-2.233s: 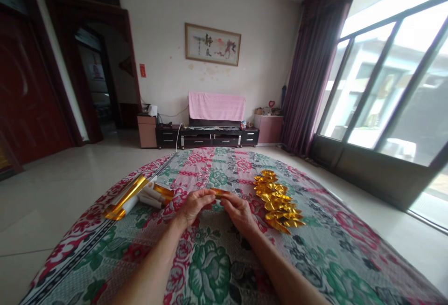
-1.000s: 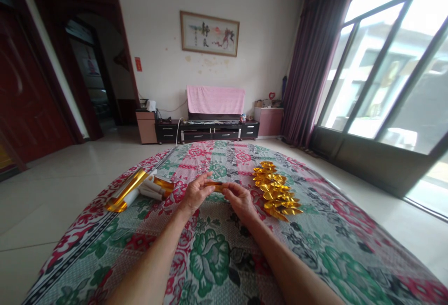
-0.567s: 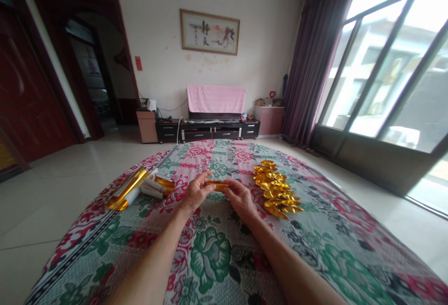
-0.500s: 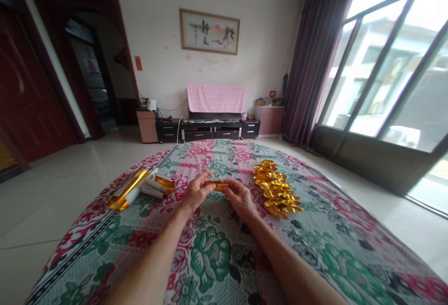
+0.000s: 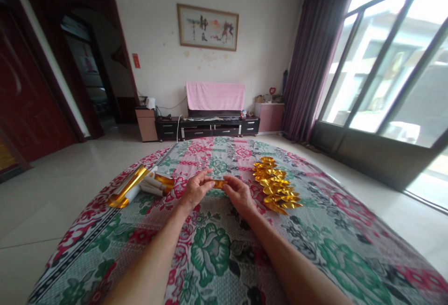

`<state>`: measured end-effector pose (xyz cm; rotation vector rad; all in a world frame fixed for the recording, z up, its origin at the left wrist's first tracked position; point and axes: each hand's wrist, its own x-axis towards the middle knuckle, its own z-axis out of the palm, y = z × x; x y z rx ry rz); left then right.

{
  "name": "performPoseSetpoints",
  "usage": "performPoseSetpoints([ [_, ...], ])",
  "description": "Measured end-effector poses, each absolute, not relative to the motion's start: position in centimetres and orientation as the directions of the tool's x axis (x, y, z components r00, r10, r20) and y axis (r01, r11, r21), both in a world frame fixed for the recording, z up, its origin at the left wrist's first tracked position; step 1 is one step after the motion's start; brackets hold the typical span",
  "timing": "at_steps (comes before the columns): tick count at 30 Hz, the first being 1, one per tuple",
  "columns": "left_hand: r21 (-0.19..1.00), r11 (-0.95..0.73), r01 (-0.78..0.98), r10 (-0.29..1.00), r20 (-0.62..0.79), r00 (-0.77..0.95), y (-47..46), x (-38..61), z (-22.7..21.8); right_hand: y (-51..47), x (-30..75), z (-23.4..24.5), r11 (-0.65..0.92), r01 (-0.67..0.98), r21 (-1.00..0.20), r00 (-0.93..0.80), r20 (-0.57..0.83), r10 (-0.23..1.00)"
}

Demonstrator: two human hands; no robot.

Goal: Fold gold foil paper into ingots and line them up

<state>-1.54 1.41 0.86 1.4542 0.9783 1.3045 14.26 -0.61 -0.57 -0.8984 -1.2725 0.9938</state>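
Observation:
My left hand (image 5: 196, 189) and my right hand (image 5: 238, 194) meet over the middle of a floral quilt (image 5: 217, 253), both pinching the ends of a small folded strip of gold foil paper (image 5: 217, 183). The fingers of each hand are closed on it. To the right of my right hand lies a row of several finished gold paper folds (image 5: 276, 185). To the left of my left hand lie gold foil sheets and white-backed rolls (image 5: 140, 186).
The quilt covers a rounded surface with tiled floor (image 5: 52, 193) around it. Far ahead stands a low dark TV cabinet (image 5: 210, 128) with a pink cloth over it. Glass sliding doors (image 5: 385, 90) and a purple curtain fill the right side.
The hands have stayed together on the gold strip, which now looks shorter and more folded than before. The view has tipped slightly, shifting everything a little upward.

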Motion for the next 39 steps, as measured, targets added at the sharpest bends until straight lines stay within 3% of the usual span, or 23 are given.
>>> performPoseSetpoints([
  [18,0.946,-0.311,0.088,0.947,0.301,0.115,1.8,-1.6,0.3,-0.4,14.3,-0.8,0.321,-0.102,-0.942,0.01,0.322,0.947],
  [26,0.928,-0.346,0.14,0.937,0.334,0.105,1.7,-1.6,0.4,-0.7,14.7,-0.2,0.223,-0.068,-0.972,0.024,0.222,0.975],
  [39,0.906,-0.37,0.207,0.928,0.351,0.125,2.0,-1.7,0.0,-1.2,14.7,0.3,0.206,-0.129,-0.97,-0.002,0.208,0.978],
])
